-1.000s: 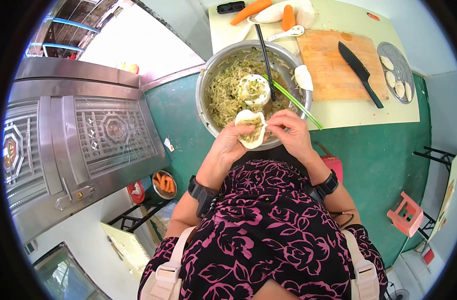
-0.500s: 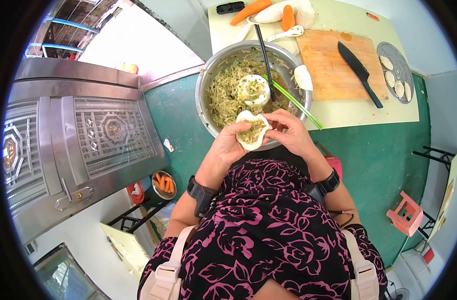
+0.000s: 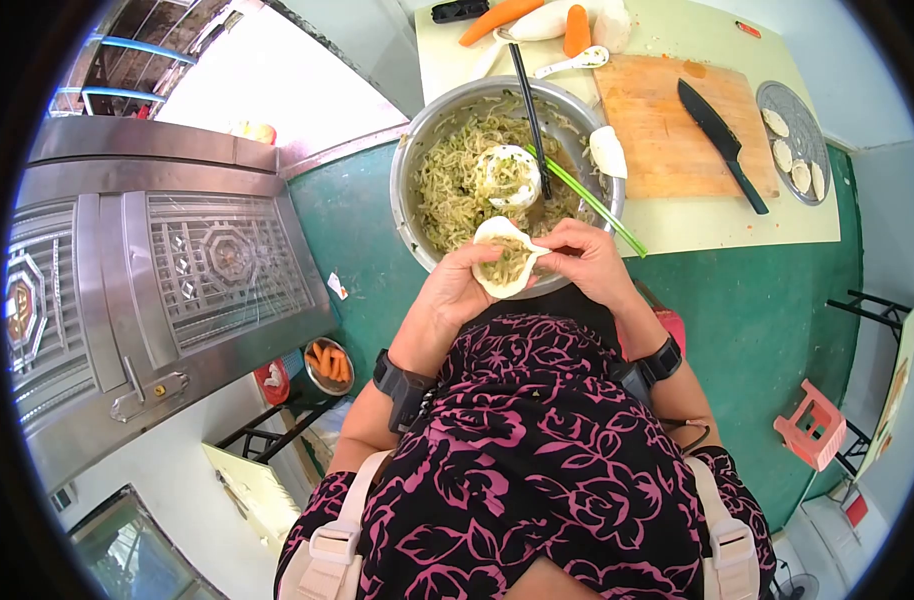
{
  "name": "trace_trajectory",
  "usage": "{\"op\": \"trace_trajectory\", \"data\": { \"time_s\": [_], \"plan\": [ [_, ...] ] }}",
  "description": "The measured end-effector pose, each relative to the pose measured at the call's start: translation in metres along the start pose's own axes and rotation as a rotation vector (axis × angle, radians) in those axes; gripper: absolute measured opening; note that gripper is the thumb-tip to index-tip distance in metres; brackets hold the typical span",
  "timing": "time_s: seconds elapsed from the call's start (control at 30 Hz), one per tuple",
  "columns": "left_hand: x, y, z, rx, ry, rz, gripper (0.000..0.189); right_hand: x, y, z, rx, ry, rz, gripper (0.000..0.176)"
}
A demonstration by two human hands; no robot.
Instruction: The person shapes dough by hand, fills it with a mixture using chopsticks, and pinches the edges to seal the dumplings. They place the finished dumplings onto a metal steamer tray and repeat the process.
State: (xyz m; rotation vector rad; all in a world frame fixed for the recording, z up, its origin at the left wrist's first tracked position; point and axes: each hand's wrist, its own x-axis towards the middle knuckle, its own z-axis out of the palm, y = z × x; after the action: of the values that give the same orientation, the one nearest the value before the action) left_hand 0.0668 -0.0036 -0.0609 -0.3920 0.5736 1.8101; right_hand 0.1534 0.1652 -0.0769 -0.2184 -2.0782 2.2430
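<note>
A round dough wrapper (image 3: 505, 258) with shredded filling on it lies in my left hand (image 3: 455, 288), whose fingers close around its left side. My right hand (image 3: 589, 262) pinches the wrapper's right edge, drawing it to a point. Both hands are over the near rim of a large metal bowl (image 3: 405, 200) of shredded filling (image 3: 457, 165). In the bowl is a small white bowl (image 3: 525, 190) with filling in it. Black chopsticks (image 3: 530, 110) and a bright green pair (image 3: 592, 205) rest there. A white dough piece (image 3: 607, 152) sits at the bowl's right rim.
On the table (image 3: 777, 225) are a cutting board (image 3: 642, 120) with a black knife (image 3: 712, 120), a round tray (image 3: 802, 120) with several dough pieces, carrots (image 3: 577, 30) and a white spoon (image 3: 572, 64). A pink stool (image 3: 812, 425) and a bowl of carrots (image 3: 329, 366) are lower down.
The right edge of the wrapper has been drawn out into a narrower point between my right fingers. My right hand has shifted slightly to the right.
</note>
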Motion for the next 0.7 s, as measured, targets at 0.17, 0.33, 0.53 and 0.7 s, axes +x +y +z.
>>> {"op": "trace_trajectory", "data": {
  "time_s": [0.17,0.33,0.53,0.7],
  "plan": [
    [-0.003,0.006,0.01,-0.043,-0.023,0.008,0.037,-0.001,0.002,-0.004,-0.089,0.062,-0.07,0.022],
    [-0.001,0.009,0.008,-0.012,0.035,0.013,0.032,0.0,-0.019,-0.004,-0.032,0.027,0.001,0.036],
    [0.001,0.008,0.007,0.047,0.016,-0.038,0.029,0.007,-0.019,-0.01,-0.183,-0.099,-0.049,0.039],
    [0.002,0.003,0.009,0.116,0.034,-0.023,0.026,0.007,-0.019,-0.01,-0.183,-0.103,-0.044,0.035]
  ]
}}
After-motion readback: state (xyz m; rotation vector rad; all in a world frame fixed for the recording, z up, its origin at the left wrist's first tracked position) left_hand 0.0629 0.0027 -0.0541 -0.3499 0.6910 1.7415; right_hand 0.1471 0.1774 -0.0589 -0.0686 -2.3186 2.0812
